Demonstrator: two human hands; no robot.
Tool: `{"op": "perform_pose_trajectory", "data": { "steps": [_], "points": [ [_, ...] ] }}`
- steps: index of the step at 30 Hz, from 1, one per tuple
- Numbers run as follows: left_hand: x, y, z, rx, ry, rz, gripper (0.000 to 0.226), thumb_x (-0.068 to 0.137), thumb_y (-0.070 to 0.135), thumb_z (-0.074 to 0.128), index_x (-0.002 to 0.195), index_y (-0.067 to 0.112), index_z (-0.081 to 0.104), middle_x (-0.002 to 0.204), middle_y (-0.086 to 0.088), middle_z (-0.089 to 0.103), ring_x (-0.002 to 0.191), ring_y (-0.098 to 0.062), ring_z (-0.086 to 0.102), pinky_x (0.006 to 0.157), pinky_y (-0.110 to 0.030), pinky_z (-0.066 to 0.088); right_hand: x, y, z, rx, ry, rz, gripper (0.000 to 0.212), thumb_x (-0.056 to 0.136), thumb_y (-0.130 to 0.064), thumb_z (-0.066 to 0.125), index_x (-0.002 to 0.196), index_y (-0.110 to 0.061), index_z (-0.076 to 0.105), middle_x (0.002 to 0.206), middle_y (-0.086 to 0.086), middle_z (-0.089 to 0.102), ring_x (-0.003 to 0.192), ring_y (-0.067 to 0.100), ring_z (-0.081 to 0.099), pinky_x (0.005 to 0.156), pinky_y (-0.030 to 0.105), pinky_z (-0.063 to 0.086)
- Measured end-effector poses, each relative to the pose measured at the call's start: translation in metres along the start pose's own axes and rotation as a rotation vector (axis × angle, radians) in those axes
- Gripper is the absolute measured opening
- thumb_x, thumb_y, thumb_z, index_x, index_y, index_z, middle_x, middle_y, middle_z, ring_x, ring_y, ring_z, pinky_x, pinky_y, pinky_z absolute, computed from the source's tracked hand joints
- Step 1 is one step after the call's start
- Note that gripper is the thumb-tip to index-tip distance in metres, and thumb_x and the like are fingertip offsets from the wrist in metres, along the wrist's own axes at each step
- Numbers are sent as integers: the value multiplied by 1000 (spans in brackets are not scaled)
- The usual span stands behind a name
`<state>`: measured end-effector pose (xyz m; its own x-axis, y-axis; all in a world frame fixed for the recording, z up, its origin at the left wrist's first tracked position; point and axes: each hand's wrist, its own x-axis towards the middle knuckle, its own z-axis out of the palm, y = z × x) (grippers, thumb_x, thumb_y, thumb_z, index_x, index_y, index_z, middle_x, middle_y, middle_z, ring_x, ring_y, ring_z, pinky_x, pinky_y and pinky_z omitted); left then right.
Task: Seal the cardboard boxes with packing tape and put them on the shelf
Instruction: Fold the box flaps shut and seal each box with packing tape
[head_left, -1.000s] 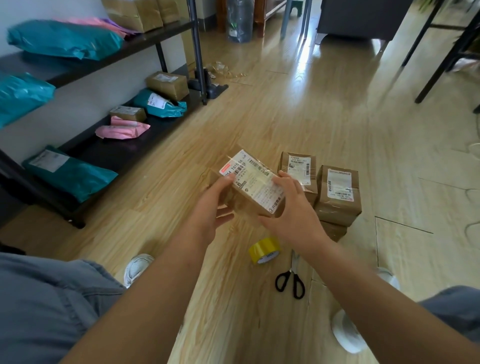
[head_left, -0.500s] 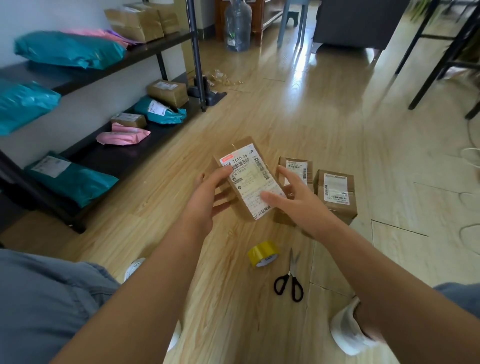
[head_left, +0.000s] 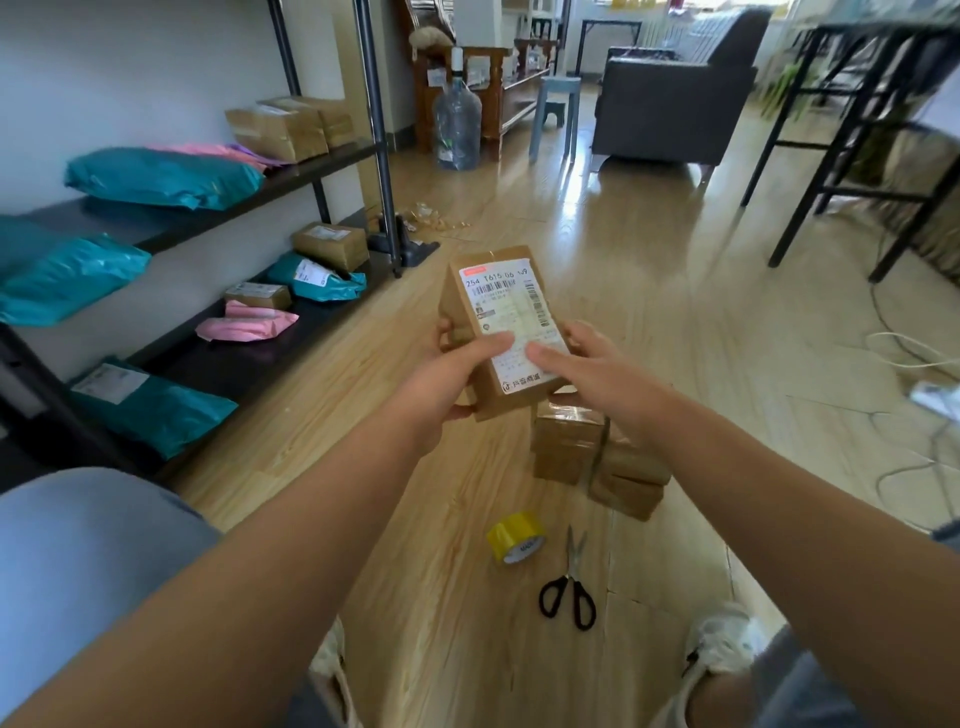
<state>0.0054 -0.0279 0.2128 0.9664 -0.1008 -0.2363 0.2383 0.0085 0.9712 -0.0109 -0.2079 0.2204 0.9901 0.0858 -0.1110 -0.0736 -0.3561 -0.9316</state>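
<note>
Left grip (head_left: 447, 374) clasps the cardboard box (head_left: 458, 312) from its left side, thumb laid across the white label (head_left: 506, 306) and fingers curled round the box's edge. Right grip (head_left: 597, 366) holds the right side, thumb on the label too. The box is in the air, label up, above a small stack of boxes (head_left: 566, 447) on the wooden floor (head_left: 675, 312). Nearer the person, a yellow tape roll (head_left: 516, 538) and black scissors (head_left: 568, 587) lie just beside each other. At left, the dark shelf (head_left: 218, 364) carries teal mailers (head_left: 161, 179) and parcels.
</note>
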Motion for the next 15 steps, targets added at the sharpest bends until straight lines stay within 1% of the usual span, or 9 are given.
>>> {"op": "perform_pose_trajectory", "data": {
  "steps": [2, 4, 5, 7, 9, 11, 12, 13, 15],
  "points": [
    [9, 4, 2, 15, 8, -16, 83, 79, 41, 79, 148, 36, 33, 122, 3, 67, 113, -21, 61, 100, -50, 49, 12, -2, -3, 28, -20, 15, 44, 96, -40, 63, 135, -27, 48, 110, -8, 72, 100, 10, 70, 89, 33, 59],
    [22, 4, 4, 26, 4, -36, 67, 83, 42, 76, 139, 39, 40, 119, 6, 68, 110, -19, 61, 96, -45, 50, 27, 1, -7, 32, -48, 42, 43, 96, -40, 64, 134, -27, 50, 110, -7, 72, 99, 10, 71, 90, 35, 59],
    [30, 3, 7, 30, 2, -43, 56, 85, 41, 74, 132, 40, 44, 115, 8, 68, 107, -17, 62, 92, -42, 51, 36, 3, -9, 28, -61, 61, 42, 96, -39, 64, 134, -27, 52, 110, -7, 73, 99, 10, 71, 92, 36, 59],
    [50, -1, 12, 27, 0, -60, 46, 88, 39, 71, 129, 38, 48, 108, 11, 69, 100, -12, 64, 80, -35, 51, 59, 11, -12, 38, -77, 106, 38, 96, -38, 64, 132, -27, 56, 110, -8, 74, 100, 10, 71, 94, 39, 57],
    [74, -8, 17, 24, 15, -89, 50, 90, 37, 69, 133, 32, 46, 103, 13, 69, 91, -6, 64, 73, -31, 51, 83, 23, -15, 71, -85, 166, 39, 95, -38, 65, 132, -27, 57, 110, -8, 74, 102, 11, 71, 95, 41, 57],
    [94, -16, 20, 13, 41, -129, 58, 87, 36, 72, 136, 25, 43, 106, 10, 69, 85, -5, 67, 74, -31, 53, 99, 38, -17, 122, -91, 221, 38, 94, -38, 67, 130, -29, 59, 109, -9, 75, 103, 11, 71, 96, 41, 56],
    [104, -22, 21, 5, 50, -153, 61, 86, 34, 74, 137, 23, 42, 108, 7, 70, 80, -5, 70, 72, -30, 55, 106, 48, -16, 165, -92, 256, 36, 93, -37, 68, 128, -30, 59, 109, -10, 75, 104, 10, 70, 97, 41, 55],
    [116, -29, 21, -5, 55, -176, 61, 86, 31, 74, 136, 22, 42, 110, 5, 70, 74, -2, 71, 65, -26, 57, 114, 58, -15, 210, -93, 292, 34, 94, -36, 68, 127, -32, 60, 109, -10, 75, 106, 10, 70, 99, 40, 54],
    [131, -46, 21, -40, 60, -215, 56, 87, 23, 73, 134, 22, 42, 112, 3, 69, 69, 3, 70, 50, -17, 53, 123, 81, -9, 282, -108, 337, 33, 94, -34, 67, 126, -34, 61, 112, -10, 74, 110, 11, 68, 102, 41, 52]
  ]
}}
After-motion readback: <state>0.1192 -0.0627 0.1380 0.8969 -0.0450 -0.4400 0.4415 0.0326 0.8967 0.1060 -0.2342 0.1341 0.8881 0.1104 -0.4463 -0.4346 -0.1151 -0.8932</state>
